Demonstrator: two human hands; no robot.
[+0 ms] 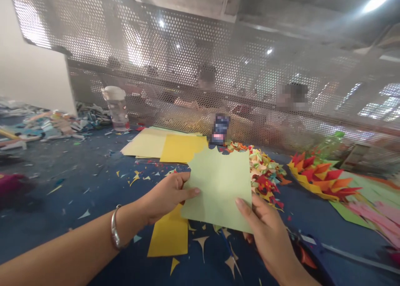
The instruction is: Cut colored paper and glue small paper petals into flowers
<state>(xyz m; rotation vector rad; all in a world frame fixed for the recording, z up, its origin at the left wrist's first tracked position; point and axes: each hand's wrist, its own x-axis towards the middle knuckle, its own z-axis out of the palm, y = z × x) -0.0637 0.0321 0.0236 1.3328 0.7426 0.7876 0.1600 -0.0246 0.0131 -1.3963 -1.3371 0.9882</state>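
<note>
- While wearing a round silver metal bracelet (115,227) on the left wrist, clamps the left hand (168,194) on the left edge of a pale green paper sheet (217,186), thumb on its near face.
- Clamps the right hand (268,227) on its lower right edge, holding the sheet, scalloped along the top, above a dark blue table (90,181).
- Below, shows a yellow rectangular paper strip (170,238) among pointed paper scraps (201,244).
- Just past the sheet, shows a heap of small multicoloured paper pieces (265,173); farther right, a spiky red, orange and yellow paper ornament (321,175).
- Farther left, shows a bright yellow paper sheet (184,147) overlapping pale yellow paper sheets (145,142).
- Beyond, shows an upright dark phone (220,128) and a clear tumbler with a white lid (118,113).
- Farthest, shows blurred people (206,77) behind a grey perforated metal partition (175,36).
</note>
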